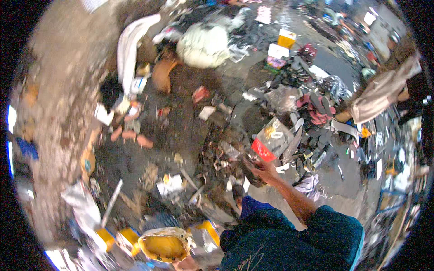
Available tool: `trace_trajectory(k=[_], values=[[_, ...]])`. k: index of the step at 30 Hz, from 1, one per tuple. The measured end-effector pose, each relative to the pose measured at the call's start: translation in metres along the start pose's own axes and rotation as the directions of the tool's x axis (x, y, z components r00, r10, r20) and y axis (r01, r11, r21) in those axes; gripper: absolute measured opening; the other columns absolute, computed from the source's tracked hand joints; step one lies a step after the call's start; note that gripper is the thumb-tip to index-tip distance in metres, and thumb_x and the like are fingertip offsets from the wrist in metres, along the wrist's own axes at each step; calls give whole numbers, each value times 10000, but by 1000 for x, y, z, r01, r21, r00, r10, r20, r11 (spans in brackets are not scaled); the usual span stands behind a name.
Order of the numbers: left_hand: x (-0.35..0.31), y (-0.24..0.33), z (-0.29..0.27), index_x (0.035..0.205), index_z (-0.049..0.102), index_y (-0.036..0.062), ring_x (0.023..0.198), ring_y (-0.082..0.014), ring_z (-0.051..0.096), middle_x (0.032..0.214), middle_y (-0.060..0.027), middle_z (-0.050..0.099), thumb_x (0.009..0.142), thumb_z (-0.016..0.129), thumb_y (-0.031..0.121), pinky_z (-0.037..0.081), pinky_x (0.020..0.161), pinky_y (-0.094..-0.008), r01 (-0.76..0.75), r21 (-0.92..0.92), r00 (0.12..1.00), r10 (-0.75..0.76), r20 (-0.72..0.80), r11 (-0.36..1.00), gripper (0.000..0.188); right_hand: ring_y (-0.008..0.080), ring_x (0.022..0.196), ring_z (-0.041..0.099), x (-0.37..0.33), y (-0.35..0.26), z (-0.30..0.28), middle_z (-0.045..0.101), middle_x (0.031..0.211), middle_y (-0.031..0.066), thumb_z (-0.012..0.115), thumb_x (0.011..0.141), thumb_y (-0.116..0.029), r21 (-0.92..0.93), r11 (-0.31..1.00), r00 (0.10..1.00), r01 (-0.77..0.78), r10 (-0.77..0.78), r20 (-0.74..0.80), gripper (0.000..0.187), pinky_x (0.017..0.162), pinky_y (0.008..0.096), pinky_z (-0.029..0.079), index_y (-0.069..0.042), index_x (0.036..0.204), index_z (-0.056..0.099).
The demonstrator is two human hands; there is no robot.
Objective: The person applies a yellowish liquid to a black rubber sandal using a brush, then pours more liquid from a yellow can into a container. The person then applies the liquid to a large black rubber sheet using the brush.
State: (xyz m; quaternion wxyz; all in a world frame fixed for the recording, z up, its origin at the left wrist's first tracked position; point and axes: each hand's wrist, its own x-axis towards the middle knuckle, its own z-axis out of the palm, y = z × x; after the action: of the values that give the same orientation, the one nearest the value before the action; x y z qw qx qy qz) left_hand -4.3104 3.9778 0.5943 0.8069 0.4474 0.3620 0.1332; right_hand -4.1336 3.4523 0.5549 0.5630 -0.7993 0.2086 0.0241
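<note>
At the lower edge, my left hand (186, 263) grips the rim of a cut-open yellow container (165, 246) with a dirty pale edge. My right arm reaches forward over the littered ground, and my right hand (265, 172) is closed at a dark, blurred piece (251, 173); its kind cannot be made out. Just beyond that hand lies a clear plastic bag (276, 134) with a red band. Dark scraps (221, 158) are heaped to the left of the hand. Right of the bag spreads a pile of dark shoe soles and sandals (318, 106).
A stuffed whitish sack (203, 45) stands at the far side, near a long pale cloth (129, 52). Another person in tan clothing (384, 92) is at the right. More yellow containers (128, 240) sit at the lower left. A white-and-yellow container (286, 39) stands farther back.
</note>
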Motion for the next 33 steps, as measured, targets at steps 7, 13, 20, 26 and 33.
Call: trace_trajectory(k=[7,13,20,26,33], values=[[136,-19,188,1240,478,73,1125,-339,541,1249,-152,520,647,725,49,482,975,-488,-125,218,953,56,297,968,643,155,838,649,33,33,-122,680,953,106,763,806,-130,178,951,844,-253,306,-441,457,726,306,532,16,1210,608],[257,-66,337,1169,515,65,1085,-330,563,1207,-149,541,635,769,3,502,951,-469,-623,435,748,332,575,649,595,171,872,667,126,45,-145,688,981,124,733,817,-159,207,907,686,-368,415,-598,427,756,307,543,34,1180,616],[319,-75,635,1039,530,59,1002,-331,579,1109,-130,583,711,695,210,509,839,-430,294,135,777,-319,543,946,397,189,768,662,198,114,-142,701,872,89,720,783,-123,528,687,407,-499,724,-557,303,676,351,534,39,1037,684],[366,-133,848,1011,539,66,952,-315,579,1080,-126,581,742,618,293,504,828,-436,-38,358,696,-232,680,933,361,205,711,648,230,177,-142,676,828,95,692,780,-87,224,622,446,-750,727,-522,204,617,402,531,41,939,685],[429,-245,1047,1170,558,72,974,-308,618,1183,-131,605,730,625,236,536,814,-442,-313,463,611,-197,767,829,475,198,840,684,365,149,-188,705,910,133,550,885,-170,956,240,157,-171,964,-214,257,690,370,543,47,937,678]])
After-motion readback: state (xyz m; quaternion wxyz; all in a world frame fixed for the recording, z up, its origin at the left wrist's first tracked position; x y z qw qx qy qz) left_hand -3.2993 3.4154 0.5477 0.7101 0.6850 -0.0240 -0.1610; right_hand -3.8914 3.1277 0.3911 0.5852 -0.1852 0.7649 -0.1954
